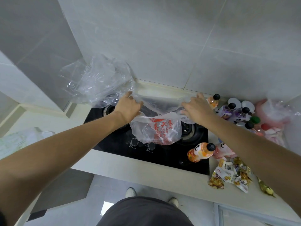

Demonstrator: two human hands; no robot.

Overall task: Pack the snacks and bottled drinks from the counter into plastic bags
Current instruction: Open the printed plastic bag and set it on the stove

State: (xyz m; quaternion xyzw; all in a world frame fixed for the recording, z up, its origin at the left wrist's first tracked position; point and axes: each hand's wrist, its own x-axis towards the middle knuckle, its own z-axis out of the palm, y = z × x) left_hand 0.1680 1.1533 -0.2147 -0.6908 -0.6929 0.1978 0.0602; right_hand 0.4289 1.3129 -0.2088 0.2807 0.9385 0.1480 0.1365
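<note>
A thin plastic bag (156, 129) with red print hangs over the black glass hob (162, 154), its mouth stretched between the two hands and its crumpled belly drooping toward the two round knobs. The left hand (128, 106) grips the bag's left rim, fingers curled into the film, knuckles up. The right hand (197, 108) pinches the right rim in the same way, its fingers bunching the plastic. Both bare forearms reach forward and slightly inward from the lower corners, wrists nearly level, so the bag's opening lies taut between them above the burners.

Behind the left hand a heap of clear, wrinkled plastic bags (99, 79) billows up against the grey tiled wall. To the right of the right hand, on the pale bench (130, 167), stand black-capped drink bottles (232, 110), some with purple labels and one orange. Nearer the front edge an orange bottle (201, 152) lies on its side at the hob's corner, just beside a pink one. In front of these lies a loose cluster of glossy snack packets (231, 176), crinkled and yellow-brown, well apart from the held bag.
</note>
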